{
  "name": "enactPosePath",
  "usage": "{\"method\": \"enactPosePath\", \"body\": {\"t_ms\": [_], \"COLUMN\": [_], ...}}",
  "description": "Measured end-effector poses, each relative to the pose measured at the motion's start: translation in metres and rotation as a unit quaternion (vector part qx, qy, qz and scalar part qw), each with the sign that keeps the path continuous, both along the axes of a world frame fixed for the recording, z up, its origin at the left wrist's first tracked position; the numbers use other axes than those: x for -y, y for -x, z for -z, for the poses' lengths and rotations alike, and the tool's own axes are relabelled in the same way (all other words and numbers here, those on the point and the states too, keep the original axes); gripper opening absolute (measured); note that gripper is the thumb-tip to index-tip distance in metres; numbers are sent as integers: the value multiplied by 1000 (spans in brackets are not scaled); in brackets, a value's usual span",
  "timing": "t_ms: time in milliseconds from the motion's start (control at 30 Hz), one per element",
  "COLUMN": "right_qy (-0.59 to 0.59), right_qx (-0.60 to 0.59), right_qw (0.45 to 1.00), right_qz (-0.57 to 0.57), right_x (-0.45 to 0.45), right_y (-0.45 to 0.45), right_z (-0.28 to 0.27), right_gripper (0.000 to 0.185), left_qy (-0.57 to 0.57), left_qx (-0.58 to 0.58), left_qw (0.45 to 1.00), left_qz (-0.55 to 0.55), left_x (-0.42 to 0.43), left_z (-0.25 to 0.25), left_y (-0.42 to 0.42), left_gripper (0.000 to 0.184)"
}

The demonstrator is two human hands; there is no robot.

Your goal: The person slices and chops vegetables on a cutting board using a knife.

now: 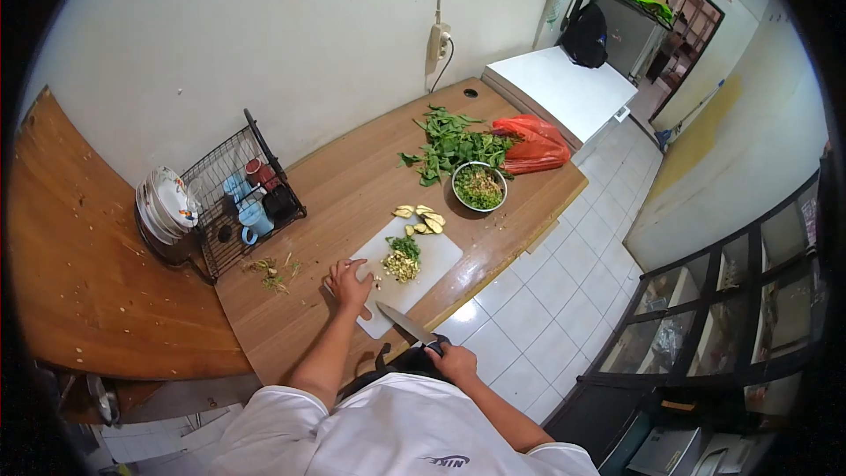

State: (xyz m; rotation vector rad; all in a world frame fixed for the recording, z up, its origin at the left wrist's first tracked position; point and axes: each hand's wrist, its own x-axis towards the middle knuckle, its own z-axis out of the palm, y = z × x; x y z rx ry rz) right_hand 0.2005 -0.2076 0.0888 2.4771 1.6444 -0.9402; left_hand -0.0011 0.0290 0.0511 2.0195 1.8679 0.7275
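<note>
Currently, in the head view, the right hand (456, 360) was closed around the handle of the knife (405, 323), its blade slanting over the near end of the board (436, 257), tip toward the left hand (350, 284). The left hand lay palm down at the board's left edge, fingers loosely spread and partly bent, thumb apart from them; nothing showed in its grasp, though the underside was hidden. Board lay flat on the table (352, 167), at a slant. On it, between the left hand and the right-hand edge, sat the chopped pile (402, 266): green bits at the far side, pale bits nearer. A few loose pale crumbs lay between pile and left hand. Just beyond the pile, at the board's far end, were yellowish pieces (426, 221) with dark edges. Farther off stood the bowl (479, 187), holding chopped green and pale brown bits, with leafy greens (454, 143) spread behind it and a red bag (534, 145) just beside them. Left of the board lay scraps (274, 274), near the wire rack (231, 161) with its mugs (255, 220). Stacked plates (165, 205) stood at the rack's left side.
</note>
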Motion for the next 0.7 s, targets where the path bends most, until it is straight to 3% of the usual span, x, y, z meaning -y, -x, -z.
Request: {"method": "enactPosePath", "body": {"t_ms": [233, 400, 667, 700], "right_qy": [74, 68, 60, 7], "right_qx": [-110, -132, -200, -224], "right_qw": [991, 989, 972, 970], "right_qz": [-4, -4, 106, 98], "right_x": [-30, -69, -75, -68], "right_y": [6, 10, -2, 0], "right_z": [21, 45, 57, 67], "right_gripper": [73, 78, 81, 77], "left_qy": [-6, 27, 35, 34], "left_qx": [47, -1, -34, -38], "left_qw": [999, 999, 997, 997], "left_qz": [-25, -37, -64, -63], "left_x": [49, 100, 124, 120], "left_z": [-10, -11, -9, -9], "left_y": [26, 47, 66, 67], "left_gripper": [24, 18, 12, 12]}}
